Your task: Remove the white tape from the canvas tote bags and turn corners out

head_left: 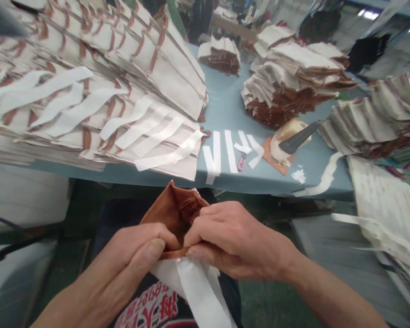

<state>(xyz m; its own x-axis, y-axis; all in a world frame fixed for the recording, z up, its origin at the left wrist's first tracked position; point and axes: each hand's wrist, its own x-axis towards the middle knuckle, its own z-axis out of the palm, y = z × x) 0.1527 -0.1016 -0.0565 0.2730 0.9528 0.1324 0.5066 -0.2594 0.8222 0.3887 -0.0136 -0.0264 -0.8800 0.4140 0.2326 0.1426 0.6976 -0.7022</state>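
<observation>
A brown leather-like pouch (160,212) with its mouth spread faces up over my lap. My left hand (136,248) pinches the pouch's near rim between thumb and bent fingers. Close beside it, my right hand (232,237) grips the same rim, fingers curled over the edge. Gathered brown folds show inside the pouch, partly behind my right hand. A white strip (203,291) hangs down from the near rim, over whitish material below. Whether the strip is fixed to the rim I cannot tell.
Stacked cream pieces with brown edging (146,59) cover the table's left side, white strips lying across them. Several loose strips (231,150) and a small pink object (241,163) lie ahead. A glue-smeared container (287,136) with a dark pointed handle stands right, before brown-and-cream piles (287,86).
</observation>
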